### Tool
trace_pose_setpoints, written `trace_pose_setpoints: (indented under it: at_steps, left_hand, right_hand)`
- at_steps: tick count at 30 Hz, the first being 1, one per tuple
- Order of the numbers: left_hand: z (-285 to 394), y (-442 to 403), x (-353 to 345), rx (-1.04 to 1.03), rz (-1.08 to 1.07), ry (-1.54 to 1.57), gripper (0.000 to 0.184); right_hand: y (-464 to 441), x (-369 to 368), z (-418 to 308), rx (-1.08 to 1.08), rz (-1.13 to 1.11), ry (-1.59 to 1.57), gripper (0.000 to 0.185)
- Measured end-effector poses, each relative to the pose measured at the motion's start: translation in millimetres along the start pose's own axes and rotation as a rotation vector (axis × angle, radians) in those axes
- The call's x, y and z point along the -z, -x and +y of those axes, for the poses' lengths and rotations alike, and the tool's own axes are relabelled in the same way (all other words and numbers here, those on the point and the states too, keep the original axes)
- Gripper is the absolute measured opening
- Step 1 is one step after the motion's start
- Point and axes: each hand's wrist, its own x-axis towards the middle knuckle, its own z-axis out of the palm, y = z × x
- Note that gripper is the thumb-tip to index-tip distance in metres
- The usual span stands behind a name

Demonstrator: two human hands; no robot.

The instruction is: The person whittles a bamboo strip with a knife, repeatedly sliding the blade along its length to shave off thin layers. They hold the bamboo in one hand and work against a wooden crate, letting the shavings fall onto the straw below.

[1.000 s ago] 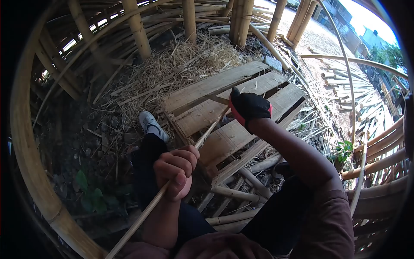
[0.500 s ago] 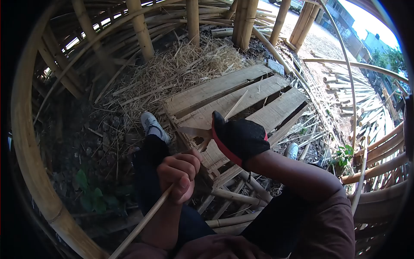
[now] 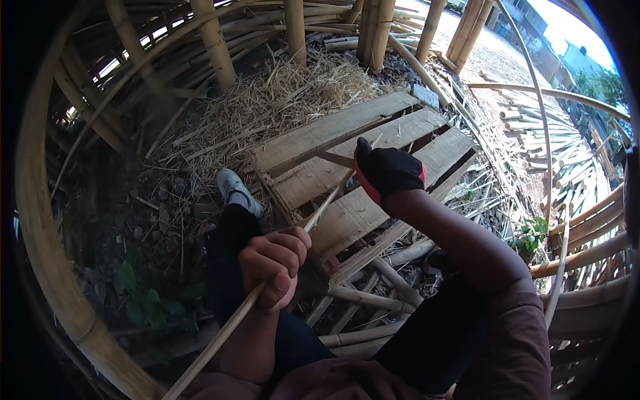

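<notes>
Swung back out with the gloved right hand (image 3: 391, 171) toward two o'clock, farther from the bare left hand (image 3: 275, 261), likely at the far reach of a stroke. Gripping what looks like a knife (image 3: 337, 159) in the right and, tightly closed in the left at seven o'clock, the strip (image 3: 220, 337), slanting up toward one over the pallet (image 3: 347, 223). Can't read any brand, label or writing, even on the shoe (image 3: 233, 187) at nine.

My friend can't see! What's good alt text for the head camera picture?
A person's bare left hand grips a thin pale strip, while their gloved right hand holds what looks like a knife beside it, over a slatted wooden platform. Straw and bamboo poles are beyond.
</notes>
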Motion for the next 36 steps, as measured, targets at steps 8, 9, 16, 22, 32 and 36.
trace_pose_setpoints:
  at_steps: [8,9,16,22,32,36]
  left_hand:
    - [2.8,-0.4,7.4,0.019,-0.011,0.006,0.055]
    - [2.5,-1.1,9.6,0.032,-0.033,0.017,0.054]
    - [0.6,2.3,10.2,0.035,0.014,0.050,0.054]
    - [1.0,-9.8,15.8,0.015,-0.118,0.067,0.054]
    - [1.1,-15.4,12.6,-0.015,-0.123,0.079,0.057]
    - [2.8,-11.0,10.3,-0.003,-0.095,0.068,0.056]
  right_hand:
    - [-16.7,5.1,18.9,-0.179,-0.143,-0.082,0.074]
    - [-19.7,-6.4,25.4,-0.185,-0.119,-0.092,0.075]
    - [2.4,14.0,-15.5,-0.086,-0.197,-0.077,0.077]
    - [-47.2,-17.5,26.1,-0.195,-0.061,-0.045,0.074]
    - [-45.5,-17.7,44.1,-0.171,-0.052,0.031,0.072]
    - [-12.4,7.2,0.5,-0.151,-0.167,-0.033,0.076]
